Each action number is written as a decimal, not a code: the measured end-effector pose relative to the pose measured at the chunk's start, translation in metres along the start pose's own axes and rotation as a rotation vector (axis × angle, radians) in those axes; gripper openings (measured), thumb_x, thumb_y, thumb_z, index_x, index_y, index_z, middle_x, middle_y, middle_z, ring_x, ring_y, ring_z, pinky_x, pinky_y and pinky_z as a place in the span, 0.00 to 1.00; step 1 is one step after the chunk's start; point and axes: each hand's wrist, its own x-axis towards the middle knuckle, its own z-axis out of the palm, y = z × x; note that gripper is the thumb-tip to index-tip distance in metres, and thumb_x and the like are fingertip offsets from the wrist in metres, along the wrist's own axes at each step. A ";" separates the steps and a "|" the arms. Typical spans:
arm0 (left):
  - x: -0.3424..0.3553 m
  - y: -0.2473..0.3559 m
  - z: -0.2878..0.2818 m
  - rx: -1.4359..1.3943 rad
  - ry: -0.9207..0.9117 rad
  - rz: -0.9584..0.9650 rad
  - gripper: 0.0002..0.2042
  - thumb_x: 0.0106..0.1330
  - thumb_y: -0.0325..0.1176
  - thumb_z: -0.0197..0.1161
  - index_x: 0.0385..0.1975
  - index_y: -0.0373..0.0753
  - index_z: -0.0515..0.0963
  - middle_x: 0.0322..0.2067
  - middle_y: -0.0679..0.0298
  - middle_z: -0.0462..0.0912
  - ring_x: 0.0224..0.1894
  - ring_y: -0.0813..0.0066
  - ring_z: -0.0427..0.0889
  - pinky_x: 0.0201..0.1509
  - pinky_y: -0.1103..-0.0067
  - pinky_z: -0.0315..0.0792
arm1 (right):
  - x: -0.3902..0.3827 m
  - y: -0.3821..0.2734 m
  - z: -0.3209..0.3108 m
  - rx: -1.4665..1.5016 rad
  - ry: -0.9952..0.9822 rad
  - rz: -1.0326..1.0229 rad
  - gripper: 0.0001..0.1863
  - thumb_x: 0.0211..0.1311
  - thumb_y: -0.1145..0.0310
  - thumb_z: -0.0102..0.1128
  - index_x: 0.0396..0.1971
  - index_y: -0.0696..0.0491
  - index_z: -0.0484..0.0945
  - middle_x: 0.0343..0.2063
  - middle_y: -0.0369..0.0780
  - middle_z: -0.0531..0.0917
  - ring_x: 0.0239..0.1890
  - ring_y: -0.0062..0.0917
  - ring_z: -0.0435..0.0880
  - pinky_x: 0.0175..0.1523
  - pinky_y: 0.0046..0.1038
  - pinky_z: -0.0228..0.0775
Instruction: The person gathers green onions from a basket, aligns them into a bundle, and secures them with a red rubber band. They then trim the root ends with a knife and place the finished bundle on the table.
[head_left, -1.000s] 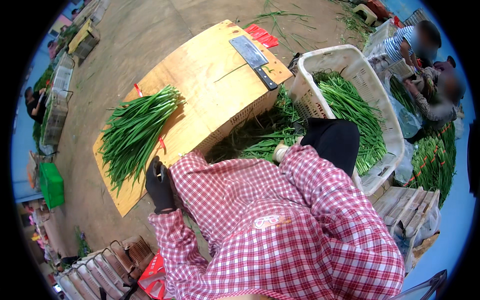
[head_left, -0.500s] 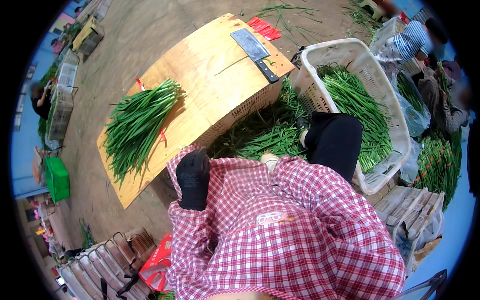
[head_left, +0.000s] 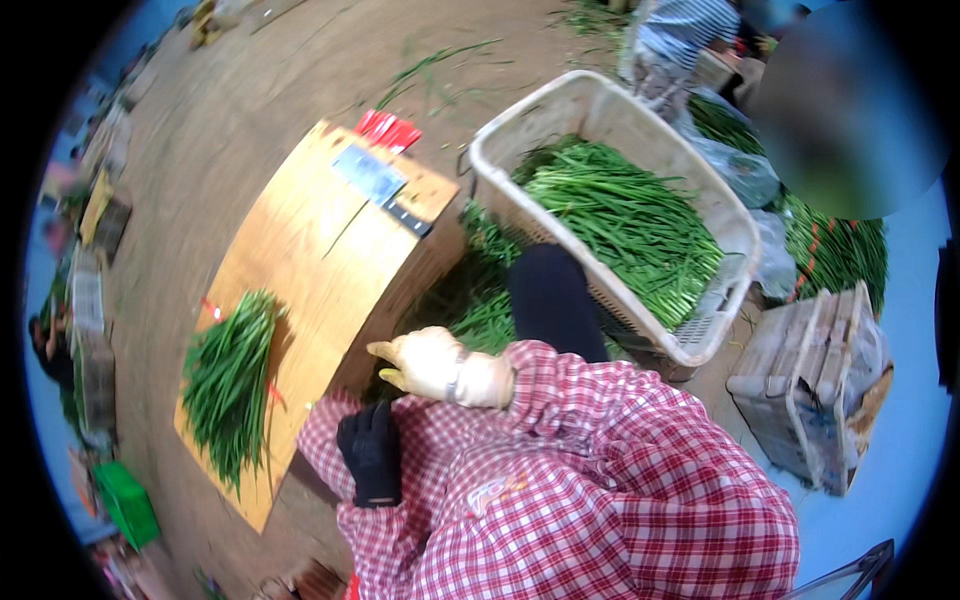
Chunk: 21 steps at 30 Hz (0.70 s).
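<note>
My left hand (head_left: pixel 370 455), in a black glove, lies loosely on my checked smock near the front edge of the wooden board (head_left: pixel 310 225), its fingers slightly apart and nothing visible in them. Just right of it, my right hand (head_left: pixel 435 365) wears a pale glove with yellowish fingertips. Its thumb and forefinger are spread toward the board, holding nothing. A bundle of green chives (head_left: pixel 232 380) lies on the board's left part, with a red band (head_left: pixel 275 395) at its side. At the far end rests a cleaver (head_left: pixel 370 177) with a black handle.
A white plastic crate (head_left: pixel 735 265) of loose chives stands on the right. Red strips (head_left: pixel 388 130) lie at the board's far corner. Banded chives (head_left: pixel 835 245) and a stacked crate (head_left: pixel 805 385) are farther right. A person in a striped top (head_left: pixel 690 30) is at the back.
My right hand has come into view from under the smock's sleeve. The view has turned, so board and crate appear farther left. My left hand has lowered slightly.
</note>
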 end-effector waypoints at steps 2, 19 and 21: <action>0.003 0.001 0.005 -0.017 -0.004 0.003 0.13 0.59 0.28 0.63 0.44 0.39 0.80 0.36 0.58 0.82 0.40 0.58 0.78 0.49 0.65 0.70 | -0.022 0.018 -0.039 0.173 0.332 -0.097 0.21 0.62 0.61 0.61 0.54 0.52 0.79 0.37 0.47 0.86 0.40 0.41 0.86 0.45 0.37 0.78; 0.124 0.073 0.046 -0.511 0.050 -0.072 0.15 0.58 0.22 0.67 0.46 0.35 0.80 0.43 0.51 0.83 0.46 0.53 0.81 0.51 0.67 0.75 | -0.062 0.404 -0.142 -0.386 0.459 0.517 0.22 0.55 0.66 0.64 0.50 0.54 0.79 0.50 0.47 0.81 0.52 0.41 0.80 0.59 0.39 0.70; 0.136 0.078 0.057 -0.528 0.056 -0.075 0.15 0.58 0.22 0.68 0.46 0.35 0.80 0.43 0.51 0.83 0.46 0.53 0.81 0.51 0.67 0.75 | -0.037 0.413 -0.156 -0.496 0.397 0.482 0.23 0.51 0.67 0.67 0.50 0.55 0.79 0.51 0.44 0.81 0.55 0.40 0.77 0.60 0.38 0.68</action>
